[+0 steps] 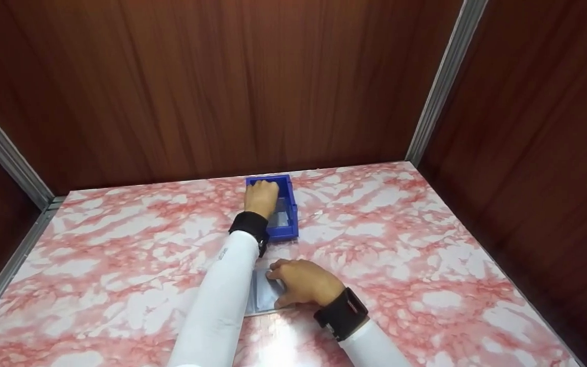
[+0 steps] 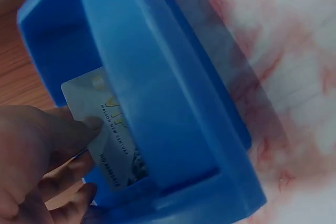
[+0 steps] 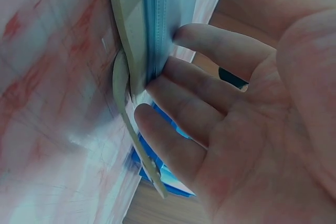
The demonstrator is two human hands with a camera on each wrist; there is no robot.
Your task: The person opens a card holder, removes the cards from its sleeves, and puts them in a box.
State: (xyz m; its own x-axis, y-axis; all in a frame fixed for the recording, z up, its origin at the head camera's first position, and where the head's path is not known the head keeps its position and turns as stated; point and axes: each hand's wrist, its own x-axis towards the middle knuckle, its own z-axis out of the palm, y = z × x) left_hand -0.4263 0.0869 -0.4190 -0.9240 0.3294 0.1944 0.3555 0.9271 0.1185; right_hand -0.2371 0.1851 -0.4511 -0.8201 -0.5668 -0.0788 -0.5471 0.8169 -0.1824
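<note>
Card (image 2: 107, 135) between left fingers (image 2: 68, 177), one side hidden by blue bin (image 2: 152, 77); right fingers (image 3: 226, 45) spread against half-covered booklet (image 1: 265, 293).

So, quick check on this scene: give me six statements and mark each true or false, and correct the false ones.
1. The left hand pinches a card at the blue bin. True.
2. The card lies flat on the table. False: the left hand holds it.
3. The right hand is at the flat case. True.
4. The right hand is inside the blue bin. False: it is at the flat case.
5. The card bears the letters VIP. True.
6. The flat case lies beyond the blue bin. False: it lies on the person's side of it.
</note>
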